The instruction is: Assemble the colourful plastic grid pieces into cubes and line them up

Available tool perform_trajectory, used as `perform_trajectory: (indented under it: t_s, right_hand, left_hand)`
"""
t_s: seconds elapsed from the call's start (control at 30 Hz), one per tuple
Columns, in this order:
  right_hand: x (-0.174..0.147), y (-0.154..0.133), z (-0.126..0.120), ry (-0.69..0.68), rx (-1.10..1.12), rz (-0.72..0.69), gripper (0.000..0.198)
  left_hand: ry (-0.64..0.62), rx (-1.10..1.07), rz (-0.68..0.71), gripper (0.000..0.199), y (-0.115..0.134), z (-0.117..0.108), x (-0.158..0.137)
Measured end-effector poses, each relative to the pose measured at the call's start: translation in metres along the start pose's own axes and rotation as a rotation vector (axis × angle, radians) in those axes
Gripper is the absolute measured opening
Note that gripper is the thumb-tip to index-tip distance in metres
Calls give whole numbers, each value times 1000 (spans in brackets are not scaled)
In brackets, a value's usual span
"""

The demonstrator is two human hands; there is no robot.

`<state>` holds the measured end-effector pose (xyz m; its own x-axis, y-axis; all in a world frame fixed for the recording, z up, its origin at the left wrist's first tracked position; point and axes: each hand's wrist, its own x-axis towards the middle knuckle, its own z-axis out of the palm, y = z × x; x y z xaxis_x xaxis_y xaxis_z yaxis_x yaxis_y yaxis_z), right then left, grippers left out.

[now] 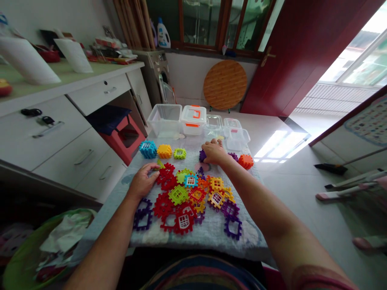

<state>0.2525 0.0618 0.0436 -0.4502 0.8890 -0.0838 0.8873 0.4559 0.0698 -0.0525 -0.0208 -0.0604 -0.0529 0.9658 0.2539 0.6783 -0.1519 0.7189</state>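
Observation:
My left hand is at the left of the loose pile, fingers curled around the edge of a yellow-green interlocking block. Red interlocking blocks lie right beside those fingertips. Farther back, my right hand is closed over purple interlocking blocks, partly hidden by the palm. Between my arms spreads a mixed pile with a lime block, a blue window block, yellow blocks and a red window block. Dark purple frames lie at the near right.
Stacked blue blocks, yellow blocks, green blocks and orange blocks form a back row. Behind them stand an open clear bin, a lidded box with orange clips and smaller clear containers. Cloth covers the table.

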Motion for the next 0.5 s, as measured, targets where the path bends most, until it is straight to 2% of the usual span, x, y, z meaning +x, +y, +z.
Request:
perform_trajectory:
  t_s: [0.33, 0.5]
  right_hand:
    - [15, -4, 11, -79, -95, 37, 48]
    - [14, -6, 8, -102, -96, 49, 54]
  left_hand:
    - [1, -8, 11, 33, -1, 0, 1]
    - [-4, -8, 12, 34, -3, 1, 1]
